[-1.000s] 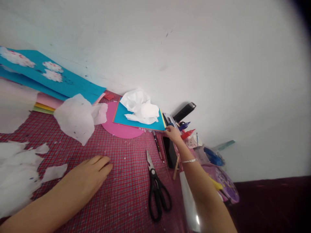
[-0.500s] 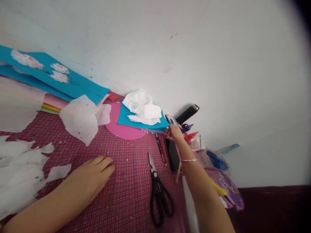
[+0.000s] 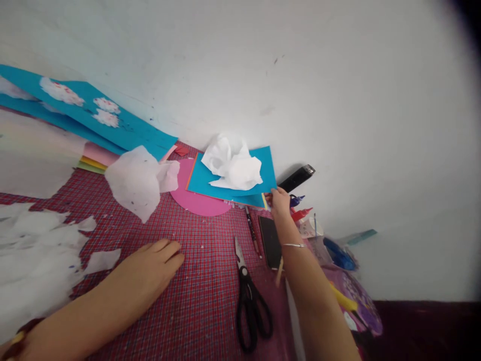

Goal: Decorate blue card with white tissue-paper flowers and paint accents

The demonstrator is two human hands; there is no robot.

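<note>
My right hand [image 3: 280,200] pinches the near right corner of a blue paper sheet [image 3: 266,168], with more coloured sheets showing beneath it. Crumpled white tissue paper [image 3: 242,173] lies on top of the sheet. Under its left part is a pink paper circle [image 3: 184,183]. My left hand [image 3: 160,260] rests palm down on the red checked tablecloth [image 3: 203,296], fingers stretched out and nothing held. Black-handled scissors [image 3: 246,291] lie between my two arms, their blades pointing to the wall.
White tissue pieces [image 3: 33,265] cover the left side. Blue sheets with white paint blobs [image 3: 63,94] lean along the wall [image 3: 338,100]. A phone [image 3: 269,240], a pen [image 3: 252,233], a red paint tube [image 3: 301,214] and a purple bag [image 3: 361,301] lie at the right.
My right hand has lifted the blue sheet's right side, so more of its far right part shows. The tissue rides along on it. My left hand stays on the cloth; the view has shifted slightly.
</note>
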